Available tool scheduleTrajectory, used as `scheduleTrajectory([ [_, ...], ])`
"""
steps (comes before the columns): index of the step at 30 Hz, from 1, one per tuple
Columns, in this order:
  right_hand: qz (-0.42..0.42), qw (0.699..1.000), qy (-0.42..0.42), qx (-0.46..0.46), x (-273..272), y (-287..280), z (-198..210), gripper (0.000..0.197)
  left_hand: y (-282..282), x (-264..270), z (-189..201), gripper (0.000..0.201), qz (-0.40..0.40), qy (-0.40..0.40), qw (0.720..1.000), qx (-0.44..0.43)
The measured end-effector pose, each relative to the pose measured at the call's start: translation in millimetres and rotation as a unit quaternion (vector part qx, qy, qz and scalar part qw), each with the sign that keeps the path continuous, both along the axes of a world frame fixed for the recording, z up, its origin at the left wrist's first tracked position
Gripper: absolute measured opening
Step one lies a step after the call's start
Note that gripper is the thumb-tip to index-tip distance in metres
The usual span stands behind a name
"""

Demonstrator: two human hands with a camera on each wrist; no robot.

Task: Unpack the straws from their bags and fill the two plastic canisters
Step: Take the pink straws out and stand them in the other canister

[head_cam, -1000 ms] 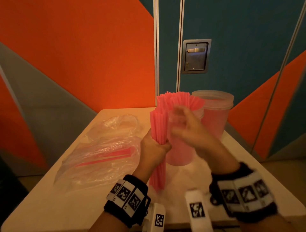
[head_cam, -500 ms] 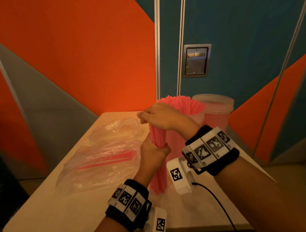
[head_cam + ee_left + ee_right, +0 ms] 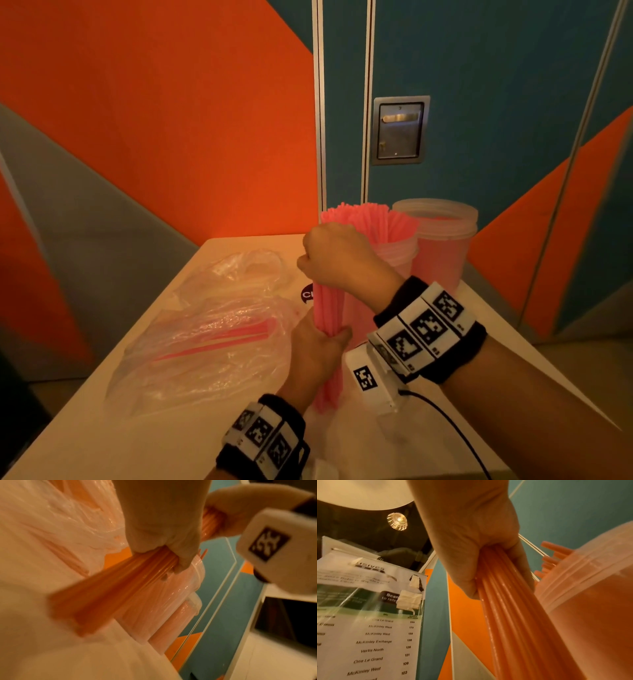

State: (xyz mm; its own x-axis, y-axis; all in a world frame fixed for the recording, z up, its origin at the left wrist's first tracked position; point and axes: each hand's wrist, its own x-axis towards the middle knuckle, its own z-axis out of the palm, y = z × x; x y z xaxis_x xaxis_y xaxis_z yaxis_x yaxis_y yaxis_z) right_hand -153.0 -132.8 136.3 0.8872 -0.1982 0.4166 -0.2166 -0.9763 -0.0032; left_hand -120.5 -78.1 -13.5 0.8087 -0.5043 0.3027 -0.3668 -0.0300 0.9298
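Far left: wall panels (image 3: 154, 120) in orange and grey are meeting at slanted seams. Pale table (image 3: 85, 442) is running away toward them. On its left half a crumpled clear bag (image 3: 205, 329) is lying flat, a few pink straws showing inside.

Centre: left hand (image 3: 317, 353) is gripping a bundle of pink straws (image 3: 327, 311) low on its length, fingers wrapped round; the bundle is standing upright, lower end near the tabletop. Right hand (image 3: 337, 257) is closing over the bundle's upper part, fist tight round it.

Just right of the bundle: near canister (image 3: 399, 253) is holding upright straws that are fanning above its rim. Far canister (image 3: 442, 246) is standing just beside it.

Behind: teal door (image 3: 496, 102) with a recessed metal handle plate (image 3: 400, 130).
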Motion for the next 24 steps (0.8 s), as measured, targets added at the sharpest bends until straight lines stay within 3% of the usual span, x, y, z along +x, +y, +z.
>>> scheduleTrajectory([
  [5, -0.073, 0.997, 0.028, 0.007, -18, -30, 17, 0.035, 7, 5, 31, 0.026, -0.014, -0.127, 0.990, 0.066],
  [9, -0.071, 0.996, -0.055, 0.018, -33, -40, 55, 0.033, 2, 7, 81, 0.028, 0.007, -0.220, 0.972, 0.085],
  [12, -0.061, 0.989, -0.133, -0.031, -46, -42, 99, 0.038, -9, 2, 129, 0.034, 0.020, -0.275, 0.960, 0.056],
  [15, -0.055, 0.972, -0.213, -0.081, -64, -43, 148, 0.055, -26, -4, 180, 0.023, 0.033, -0.307, 0.951, 0.029],
  [18, -0.066, 0.952, -0.269, -0.131, -84, -45, 183, 0.045, -48, -7, 223, 0.024, 0.027, -0.332, 0.941, -0.050],
  [21, -0.087, 0.938, -0.291, -0.167, -96, -51, 201, 0.033, -70, -14, 246, 0.028, 0.009, -0.335, 0.934, -0.125],
  [24, -0.094, 0.934, -0.284, -0.194, -97, -53, 203, 0.032, -93, -20, 242, 0.027, -0.014, -0.300, 0.936, -0.186],
])
